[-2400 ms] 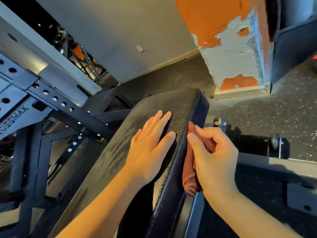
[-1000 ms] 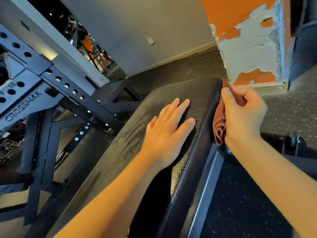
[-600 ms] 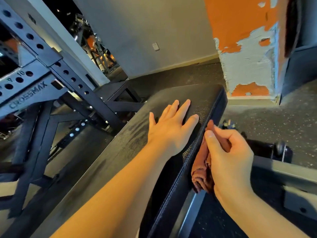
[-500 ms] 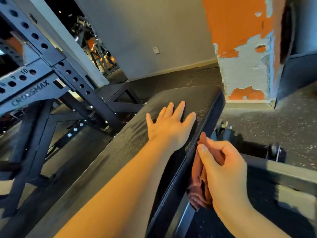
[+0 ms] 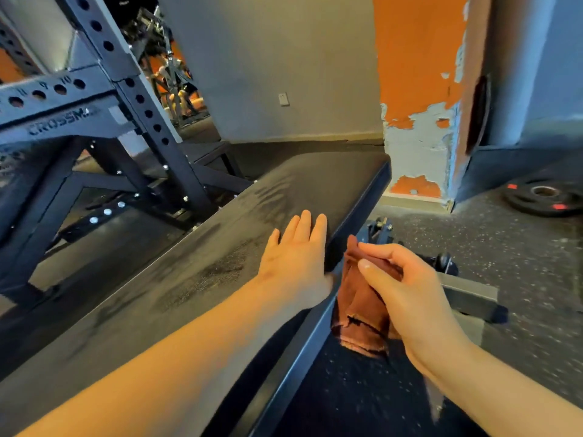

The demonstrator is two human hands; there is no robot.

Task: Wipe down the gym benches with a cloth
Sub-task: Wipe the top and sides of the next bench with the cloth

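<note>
Since one second ago the right hand [image 5: 407, 298] has come back from the far corner of the bench [image 5: 202, 279] (a long black pad) and is now beside the middle of its right edge. The left hand [image 5: 296, 263] lies flat on the pad, fingers straight and close together. The right hand pinches a brown cloth [image 5: 359, 307], which hangs just beside that edge; I cannot tell if they touch.

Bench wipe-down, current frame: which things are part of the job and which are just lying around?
Job:
bench
cloth
right hand, gripping the cloth
left hand, flat on the bench

Lying about:
weight plate on the floor
rack
peeling orange pillar
</note>
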